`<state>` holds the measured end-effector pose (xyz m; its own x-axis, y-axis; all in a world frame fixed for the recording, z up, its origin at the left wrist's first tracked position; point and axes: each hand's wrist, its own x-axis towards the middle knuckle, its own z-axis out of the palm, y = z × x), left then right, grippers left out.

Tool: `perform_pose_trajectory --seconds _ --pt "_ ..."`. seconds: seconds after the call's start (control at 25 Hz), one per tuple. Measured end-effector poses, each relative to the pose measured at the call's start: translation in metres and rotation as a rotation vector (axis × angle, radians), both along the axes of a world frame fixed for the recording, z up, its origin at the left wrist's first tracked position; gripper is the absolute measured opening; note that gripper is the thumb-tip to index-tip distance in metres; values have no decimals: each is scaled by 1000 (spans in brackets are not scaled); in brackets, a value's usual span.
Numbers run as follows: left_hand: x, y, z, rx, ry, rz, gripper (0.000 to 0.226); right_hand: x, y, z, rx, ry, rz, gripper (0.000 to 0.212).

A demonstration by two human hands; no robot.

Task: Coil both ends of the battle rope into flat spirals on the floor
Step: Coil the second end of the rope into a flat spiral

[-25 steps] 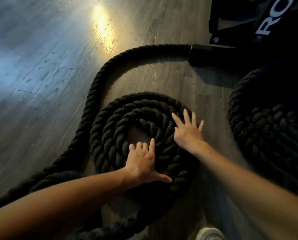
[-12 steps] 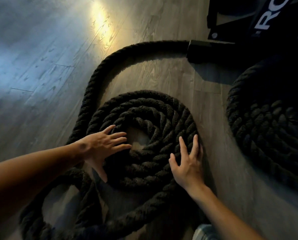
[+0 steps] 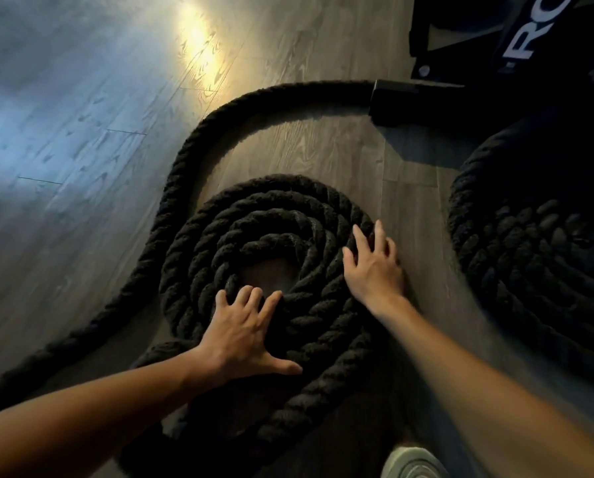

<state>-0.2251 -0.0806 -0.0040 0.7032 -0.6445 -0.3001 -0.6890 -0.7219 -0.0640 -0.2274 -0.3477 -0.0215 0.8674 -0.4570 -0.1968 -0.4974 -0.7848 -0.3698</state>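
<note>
Down on the grey plank floor, a person is pressing both hands, fingers spread and grasping nothing, onto the loose spiral of the battle rope: the left hand is lying on its near turns, the right hand on its right edge. A second coil is sitting in shadow at right, a pale shoe is showing below, and slack rope is curving off left.
</note>
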Motion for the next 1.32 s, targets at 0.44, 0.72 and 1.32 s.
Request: perform_pose_trajectory --seconds 0.44,0.72,1.32 --pt "112 78 2 -379 70 867 60 -128 108 -8 319 -127 -497 80" --pt "114 96 14 -449 301 990 104 -48 10 -15 271 -195 -241 60" --pt "73 90 -11 -827 429 1188 65 -97 87 -25 402 -191 -526 72"
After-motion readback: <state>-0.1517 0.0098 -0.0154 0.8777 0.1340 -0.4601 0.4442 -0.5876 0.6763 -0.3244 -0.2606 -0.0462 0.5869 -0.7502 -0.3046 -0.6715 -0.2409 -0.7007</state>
